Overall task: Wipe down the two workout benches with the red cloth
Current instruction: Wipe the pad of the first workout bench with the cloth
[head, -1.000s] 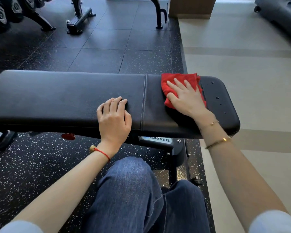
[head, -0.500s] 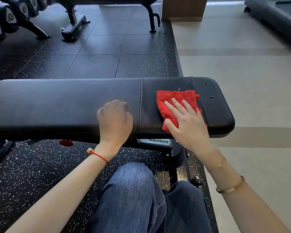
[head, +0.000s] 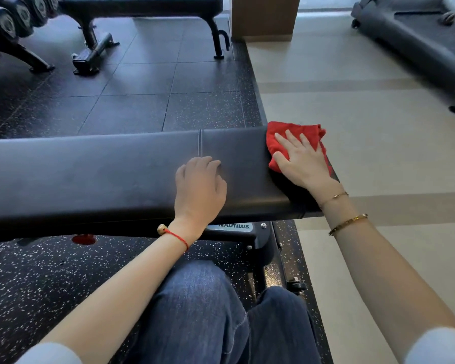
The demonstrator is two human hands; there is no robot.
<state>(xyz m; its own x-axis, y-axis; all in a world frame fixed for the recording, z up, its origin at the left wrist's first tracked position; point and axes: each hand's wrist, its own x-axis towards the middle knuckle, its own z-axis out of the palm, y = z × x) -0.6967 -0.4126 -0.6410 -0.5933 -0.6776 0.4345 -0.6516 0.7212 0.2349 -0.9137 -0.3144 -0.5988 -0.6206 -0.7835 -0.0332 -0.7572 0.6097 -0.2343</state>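
Red cloth [head: 294, 137] under flat right hand [head: 304, 161], bench [head: 103, 172] end (black padding)

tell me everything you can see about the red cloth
The red cloth looks like soft, nubby terry fabric, bunched and folded rather than spread flat. It lies on the right end of the near black bench, its far edge rumpled at the pad's rim. The right hand presses flat on it, fingers spread, covering much of it.
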